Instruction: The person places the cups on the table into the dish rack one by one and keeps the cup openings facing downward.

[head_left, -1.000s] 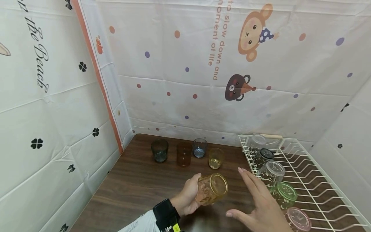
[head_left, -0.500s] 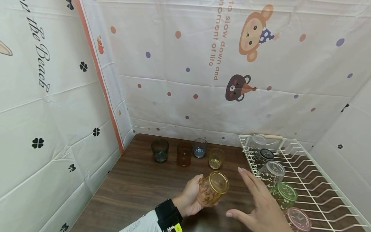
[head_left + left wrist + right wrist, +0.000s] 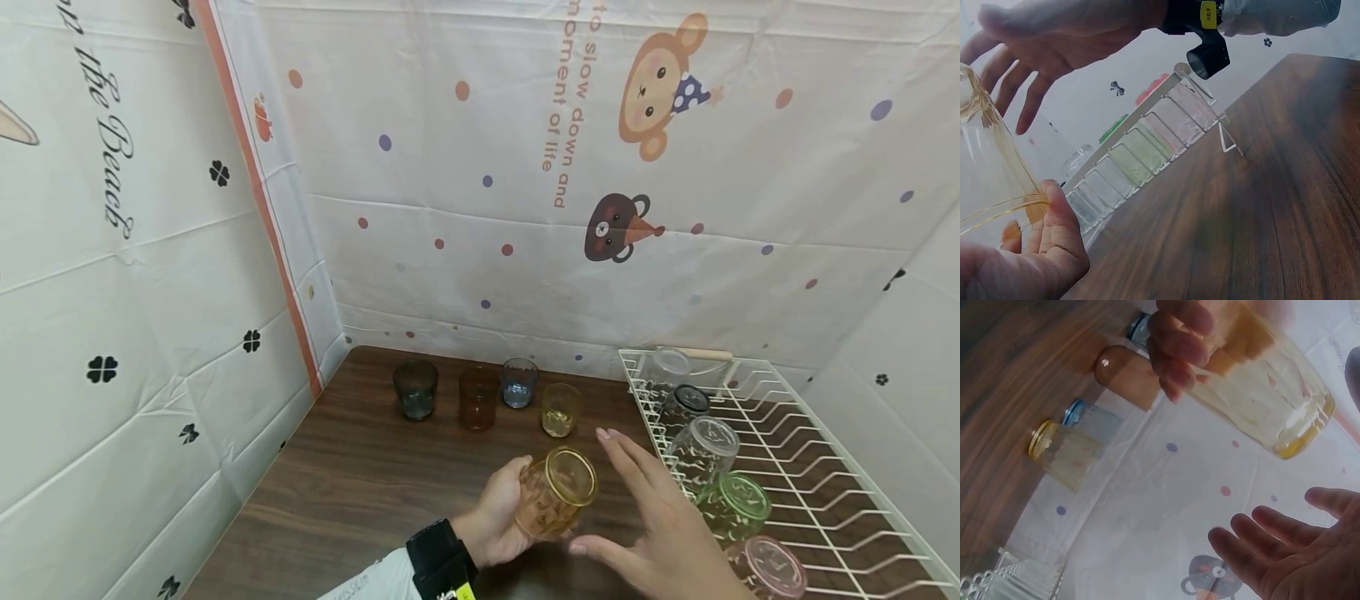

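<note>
My left hand (image 3: 497, 518) grips an amber glass tumbler (image 3: 553, 500) above the front of the table. The tumbler is tilted with its thick base upward and its rim low; the left wrist view shows fingers (image 3: 1060, 219) around the rim end. To its right, my right hand (image 3: 660, 525) hovers with fingers spread and thumb apart, not touching the tumbler. In the right wrist view the palm and fingers (image 3: 1272, 550) of the right hand are bare, with the tumbler's base (image 3: 1307, 434) just beyond them.
Upright at the back stand a dark teal glass (image 3: 416, 390), a brown glass (image 3: 477, 400), a blue glass (image 3: 518, 383) and a yellow glass (image 3: 559, 410). A white wire rack (image 3: 825, 467) on the right holds several upturned glasses, including green (image 3: 737, 506) and pink (image 3: 771, 567).
My left hand has carried the amber tumbler slightly right. My right hand, still at first, has now shifted a little left, narrowing the gap to the tumbler.
</note>
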`<state>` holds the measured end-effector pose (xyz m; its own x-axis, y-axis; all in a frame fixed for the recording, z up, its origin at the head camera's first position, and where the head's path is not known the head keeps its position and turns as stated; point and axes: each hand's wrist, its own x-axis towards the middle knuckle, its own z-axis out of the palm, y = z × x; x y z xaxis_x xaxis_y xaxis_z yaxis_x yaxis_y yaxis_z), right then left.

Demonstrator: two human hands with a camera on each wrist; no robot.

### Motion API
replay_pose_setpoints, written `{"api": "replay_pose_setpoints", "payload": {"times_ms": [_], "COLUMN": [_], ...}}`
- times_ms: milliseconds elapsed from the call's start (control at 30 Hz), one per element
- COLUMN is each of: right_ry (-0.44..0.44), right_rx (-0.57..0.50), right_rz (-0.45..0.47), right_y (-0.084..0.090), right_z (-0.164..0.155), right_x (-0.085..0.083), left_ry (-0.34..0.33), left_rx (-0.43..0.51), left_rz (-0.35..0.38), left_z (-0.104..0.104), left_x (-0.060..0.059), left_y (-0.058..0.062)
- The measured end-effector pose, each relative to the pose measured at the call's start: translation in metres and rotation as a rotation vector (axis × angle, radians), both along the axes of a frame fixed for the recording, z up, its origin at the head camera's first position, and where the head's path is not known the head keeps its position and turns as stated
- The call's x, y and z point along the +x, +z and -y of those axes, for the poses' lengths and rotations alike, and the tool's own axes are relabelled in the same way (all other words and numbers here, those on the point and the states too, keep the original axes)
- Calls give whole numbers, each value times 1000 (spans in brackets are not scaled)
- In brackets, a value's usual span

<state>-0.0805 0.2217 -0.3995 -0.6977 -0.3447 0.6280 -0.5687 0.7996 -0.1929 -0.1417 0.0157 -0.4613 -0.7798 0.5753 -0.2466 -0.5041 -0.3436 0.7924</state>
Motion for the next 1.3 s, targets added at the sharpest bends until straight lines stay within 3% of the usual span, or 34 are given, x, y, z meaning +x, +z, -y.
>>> {"api": "replay_pose_setpoints", "payload": {"times_ms": [200, 767, 1300], "right_ry": [7, 131, 162], "right_rx": [24, -5, -43], "right_rz": [46, 44, 59], "right_y": [1, -10, -13], "right_z": [9, 19, 20], "right_x": [0, -6, -2], "left_ry": [9, -76, -86], "left_rx": [21, 102, 113], "left_rz": [14, 45, 39], "left_z": [-2, -6, -9], "left_x": [3, 6, 8], "left_y": [-1, 6, -3]}}
